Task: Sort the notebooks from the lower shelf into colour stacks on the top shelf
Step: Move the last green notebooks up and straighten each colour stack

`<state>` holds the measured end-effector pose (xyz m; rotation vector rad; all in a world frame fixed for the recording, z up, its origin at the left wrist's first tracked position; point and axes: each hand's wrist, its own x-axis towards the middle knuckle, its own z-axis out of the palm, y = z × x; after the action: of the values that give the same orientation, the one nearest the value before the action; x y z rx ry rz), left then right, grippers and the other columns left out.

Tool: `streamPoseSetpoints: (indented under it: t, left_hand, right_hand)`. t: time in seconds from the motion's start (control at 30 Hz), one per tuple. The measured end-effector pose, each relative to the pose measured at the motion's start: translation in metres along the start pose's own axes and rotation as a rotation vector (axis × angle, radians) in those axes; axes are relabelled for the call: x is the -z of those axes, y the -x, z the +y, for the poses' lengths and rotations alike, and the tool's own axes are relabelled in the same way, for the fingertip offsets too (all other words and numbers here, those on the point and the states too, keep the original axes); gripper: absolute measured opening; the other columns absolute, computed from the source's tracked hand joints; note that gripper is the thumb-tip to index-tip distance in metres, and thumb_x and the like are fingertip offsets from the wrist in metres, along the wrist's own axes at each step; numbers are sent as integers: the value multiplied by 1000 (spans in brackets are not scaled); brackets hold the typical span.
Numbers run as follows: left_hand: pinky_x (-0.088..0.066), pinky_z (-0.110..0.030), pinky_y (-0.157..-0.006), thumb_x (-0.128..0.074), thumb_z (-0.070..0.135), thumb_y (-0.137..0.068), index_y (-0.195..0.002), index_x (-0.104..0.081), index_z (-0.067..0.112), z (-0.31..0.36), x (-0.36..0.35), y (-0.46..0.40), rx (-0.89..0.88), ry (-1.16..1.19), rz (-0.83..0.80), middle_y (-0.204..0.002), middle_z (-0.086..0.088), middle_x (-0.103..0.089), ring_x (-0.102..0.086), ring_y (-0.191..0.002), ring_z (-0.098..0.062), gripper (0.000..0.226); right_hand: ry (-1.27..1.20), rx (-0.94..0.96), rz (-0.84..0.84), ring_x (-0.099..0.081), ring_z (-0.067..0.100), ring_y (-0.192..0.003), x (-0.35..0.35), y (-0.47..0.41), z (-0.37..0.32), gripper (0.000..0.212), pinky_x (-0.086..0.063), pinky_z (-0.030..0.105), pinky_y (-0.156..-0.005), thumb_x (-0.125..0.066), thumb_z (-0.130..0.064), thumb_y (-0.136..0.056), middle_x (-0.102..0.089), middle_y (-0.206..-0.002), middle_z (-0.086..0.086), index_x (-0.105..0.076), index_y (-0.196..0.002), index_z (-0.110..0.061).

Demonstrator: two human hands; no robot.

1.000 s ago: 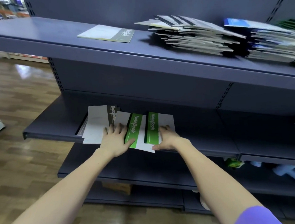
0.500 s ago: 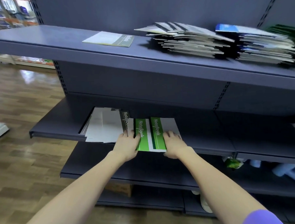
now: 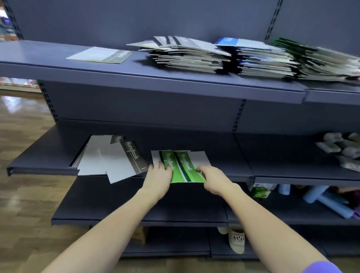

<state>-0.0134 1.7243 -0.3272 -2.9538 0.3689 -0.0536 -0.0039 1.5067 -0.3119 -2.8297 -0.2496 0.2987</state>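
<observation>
Green notebooks (image 3: 181, 167), two of them overlapped, are now pulled together at the front edge of the lower shelf (image 3: 227, 155); a second ago they lay apart and fanned. The left hand (image 3: 159, 176) presses curled fingers on their left side, and the right hand (image 3: 213, 177) pinches their near right corner, which overhangs the edge. The grey notebooks (image 3: 116, 159) stay further left along the same edge, now separate from the green pair. I judge the pair is ready to lift to the green stack (image 3: 316, 62) at the right end of the top shelf (image 3: 37, 58).
</observation>
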Motion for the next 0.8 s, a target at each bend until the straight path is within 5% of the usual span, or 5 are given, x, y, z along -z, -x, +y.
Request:
streamPoseSetpoints:
  t: [0.07, 0.13, 0.3, 0.43, 0.8]
  left_hand:
    - [-34, -47, -111, -48, 2, -89, -134, -50, 2, 20, 8, -2, -40, -16, 7, -150, -25, -36, -24, -143, -43, 45]
    - [-36, -43, -108, -46, 0, -89, -130, -53, 4, 38, 21, -2, -96, 3, 18, -149, -20, -39, -38, -135, -37, 42]
    - [-43, -38, -73, -46, 4, -91, -97, -57, 14, 75, 63, 3, -190, 174, 134, -102, -5, -64, -61, -97, -28, 16]
    - [-41, -36, -65, -60, 19, -91, -90, -59, 20, 98, 116, 1, -161, 425, 320, -77, 0, -63, -59, -77, -27, 2]
    - [-50, -40, -66, -72, 15, -82, -81, -60, 26, 166, 255, -10, -154, 818, 426, -80, 4, -70, -62, -80, -25, 16]
  right_hand:
    - [-25, 8, -20, -55, 25, -123, 7, 13, 13, 68, -51, 35, -96, -56, 6, -84, -53, -142, 1, -46, -144, -24]
    - [-68, 7, 1, -54, 24, -128, 12, 26, 24, 62, -48, 35, -101, -57, 2, -88, -53, -143, 0, -48, -144, -23]
    - [-224, -17, 64, -62, 23, -104, 32, 66, 53, 46, -53, 37, -86, -50, -9, -94, -63, -124, -1, -58, -131, -34]
    - [-373, -13, 182, -64, 25, -81, 72, 99, 77, 36, -50, 34, -65, -48, -11, -91, -70, -96, 2, -66, -111, -35]
    - [-880, 98, 302, -71, 21, -103, 207, 165, 120, 23, -55, 40, -93, -62, -9, -96, -75, -110, 1, -70, -115, -18]
